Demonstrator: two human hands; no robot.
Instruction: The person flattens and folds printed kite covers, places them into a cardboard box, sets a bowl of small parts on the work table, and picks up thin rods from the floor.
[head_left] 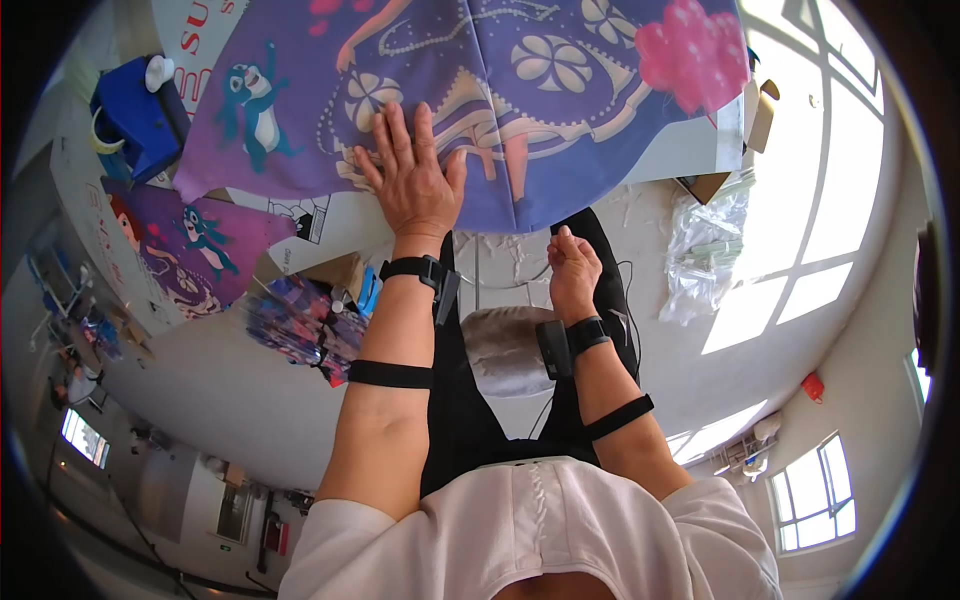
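Note:
A large purple printed fabric piece [420, 150] is spread over the table in front of me, with cartoon figures, pearl strings and a pink flower shape on it. My left hand [412, 185] lies flat on its lower part, fingers stretched and spread. Just below the fabric's near edge, my right hand [574, 268] has its fingers curled together near my knee. Whether anything small sits in that pinch is hidden. Both wrists wear black straps with small devices.
A smaller printed piece [190, 245] lies to the left, near a blue tape dispenser [140, 115]. Clear plastic bags [705, 245] are at the right. A bundle of printed fabric [310, 325] sits low at the left. A round grey seat [500, 350] shows between my legs.

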